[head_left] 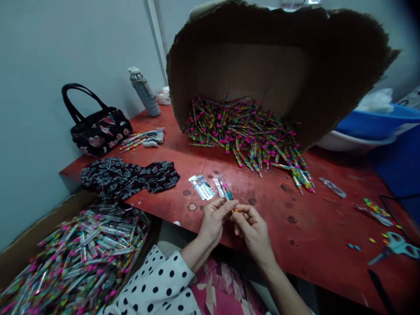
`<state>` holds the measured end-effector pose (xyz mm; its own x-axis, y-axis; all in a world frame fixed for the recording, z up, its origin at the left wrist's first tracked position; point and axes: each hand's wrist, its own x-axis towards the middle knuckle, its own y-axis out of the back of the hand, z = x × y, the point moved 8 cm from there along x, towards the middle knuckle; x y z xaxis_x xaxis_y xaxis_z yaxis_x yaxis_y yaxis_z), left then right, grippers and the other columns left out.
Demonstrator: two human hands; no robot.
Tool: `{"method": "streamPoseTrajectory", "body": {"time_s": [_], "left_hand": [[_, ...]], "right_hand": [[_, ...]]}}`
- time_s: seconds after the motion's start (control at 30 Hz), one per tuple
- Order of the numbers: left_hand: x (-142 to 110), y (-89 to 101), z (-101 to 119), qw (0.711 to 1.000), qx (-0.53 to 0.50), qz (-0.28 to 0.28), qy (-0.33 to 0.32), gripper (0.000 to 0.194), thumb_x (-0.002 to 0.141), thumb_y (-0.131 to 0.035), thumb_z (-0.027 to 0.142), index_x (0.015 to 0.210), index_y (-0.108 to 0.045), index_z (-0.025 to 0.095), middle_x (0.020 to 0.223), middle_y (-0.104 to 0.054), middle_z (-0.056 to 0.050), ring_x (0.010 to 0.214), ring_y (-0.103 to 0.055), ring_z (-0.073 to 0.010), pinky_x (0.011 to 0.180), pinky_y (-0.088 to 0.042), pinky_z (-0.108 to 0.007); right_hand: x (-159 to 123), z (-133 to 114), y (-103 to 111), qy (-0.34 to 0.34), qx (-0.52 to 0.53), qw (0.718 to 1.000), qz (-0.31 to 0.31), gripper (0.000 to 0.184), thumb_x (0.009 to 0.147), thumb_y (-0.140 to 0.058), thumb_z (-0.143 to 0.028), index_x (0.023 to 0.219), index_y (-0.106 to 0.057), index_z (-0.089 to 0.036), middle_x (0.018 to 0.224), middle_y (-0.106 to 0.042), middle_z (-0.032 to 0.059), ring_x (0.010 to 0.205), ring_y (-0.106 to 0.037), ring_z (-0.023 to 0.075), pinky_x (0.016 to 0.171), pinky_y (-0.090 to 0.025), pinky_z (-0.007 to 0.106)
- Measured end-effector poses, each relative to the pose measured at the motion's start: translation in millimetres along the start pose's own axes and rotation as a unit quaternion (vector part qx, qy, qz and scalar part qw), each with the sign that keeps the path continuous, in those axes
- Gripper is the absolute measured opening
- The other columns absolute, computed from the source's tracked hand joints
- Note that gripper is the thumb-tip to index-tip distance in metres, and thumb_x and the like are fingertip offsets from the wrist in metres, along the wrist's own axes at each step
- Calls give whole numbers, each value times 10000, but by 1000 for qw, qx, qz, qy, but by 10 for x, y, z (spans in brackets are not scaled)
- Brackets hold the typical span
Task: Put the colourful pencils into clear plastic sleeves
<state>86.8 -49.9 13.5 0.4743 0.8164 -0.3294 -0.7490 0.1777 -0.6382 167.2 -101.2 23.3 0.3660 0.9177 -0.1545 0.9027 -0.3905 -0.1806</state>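
At the front edge of the red table, my left hand point(213, 221) pinches a small multicoloured segmented pencil point(227, 190), which seems to be in a clear plastic sleeve. My right hand point(252, 227) is closed at its lower end, thumb and fingertips together, and an orange-yellow bit shows between the two hands. The fingers hide the rest of the pencil. Just beyond my left hand lie flat silvery-clear sleeves point(201, 187). A heap of similar colourful pencils point(243, 127) with pink ends spills out of a cardboard box point(282, 65) lying on its side.
Packed pencils point(88, 249) fill a carton at lower left. A dark patterned cloth point(127, 177), a handbag point(101, 131) and a flask point(144, 92) occupy the left side. Scissors point(395, 247) and loose coloured pieces point(376, 206) lie at right, near a blue basin point(377, 120).
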Motion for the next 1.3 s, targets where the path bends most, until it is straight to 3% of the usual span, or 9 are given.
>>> {"method": "streamPoseTrajectory", "body": {"time_s": [0.23, 0.4, 0.53, 0.67, 0.77, 0.83, 1.0, 1.2, 1.3], "left_hand": [[-18, 78, 126, 998, -34, 45, -19, 170, 635, -718, 210, 751, -635, 117, 728, -643, -37, 632, -585, -105, 599, -456, -211], [-78, 99, 36, 998, -17, 60, -14, 223, 621, -728, 233, 755, -594, 116, 660, -593, 0, 501, -519, -72, 428, -397, -174], [-96, 136, -5, 998, -13, 62, -10, 244, 619, -728, 256, 735, -564, 118, 580, -538, 40, 400, -430, -41, 344, -336, -158], [-98, 150, 22, 997, -24, 68, -20, 243, 615, -732, 251, 731, -566, 117, 595, -553, 33, 433, -469, -53, 366, -358, -160], [-182, 245, 170, 994, -42, 91, -35, 222, 609, -738, 233, 707, -573, 122, 626, -589, 17, 514, -545, -77, 476, -448, -184], [-330, 467, 421, 985, -56, 141, -84, 216, 599, -747, 218, 710, -583, 133, 669, -621, 8, 614, -598, -97, 609, -497, -209], [-900, 1261, 1178, 917, -35, 300, -259, 204, 610, -740, 246, 740, -607, 161, 703, -651, 20, 677, -624, -114, 718, -527, -253], [-1090, 1583, 1149, 915, -13, 343, -211, 230, 580, -756, 239, 732, -611, 147, 693, -637, 12, 641, -613, -113, 683, -532, -239], [-1369, 1946, 1328, 872, -34, 407, -269, 219, 643, -709, 334, 726, -591, 168, 745, -624, 14, 688, -604, -112, 750, -520, -265]], "right_hand": [[-87, 168, 12, -46, 51, 998, -9, 278, 697, -689, -340, 879, -539, -193, 670, -592, -16, 526, -580, 110, 488, -488, 229], [-49, 85, 8, -22, 23, 999, 31, 278, 656, -722, -352, 799, -554, -182, 659, -597, -12, 532, -606, 122, 512, -524, 249], [9, 51, -69, -13, 35, 999, 16, 259, 667, -717, -337, 783, -545, -182, 653, -596, -21, 536, -602, 113, 520, -528, 244], [2, 90, -172, -27, 33, 999, -17, 271, 662, -719, -341, 791, -538, -186, 639, -605, -31, 532, -596, 108, 534, -524, 243], [43, 54, -232, -18, -10, 997, -69, 287, 663, -713, -350, 823, -537, -189, 669, -620, -18, 548, -598, 119, 534, -512, 247], [159, -41, -221, 15, -91, 990, -110, 252, 717, -657, -365, 866, -557, -188, 708, -634, 5, 585, -606, 135, 554, -506, 260], [736, -429, 74, 146, -359, 919, -69, 215, 830, -487, -372, 879, -606, -199, 738, -646, 19, 645, -604, 154, 600, -465, 257], [1393, -585, 26, 191, -592, 782, -37, 227, 865, -430, -319, 970, -592, -198, 907, -664, 62, 814, -615, 202, 709, -436, 283], [1710, -608, 74, 145, -696, 703, 29, 297, 883, -385, -302, 1093, -541, -162, 1019, -629, 134, 902, -598, 253, 740, -427, 331]]}}
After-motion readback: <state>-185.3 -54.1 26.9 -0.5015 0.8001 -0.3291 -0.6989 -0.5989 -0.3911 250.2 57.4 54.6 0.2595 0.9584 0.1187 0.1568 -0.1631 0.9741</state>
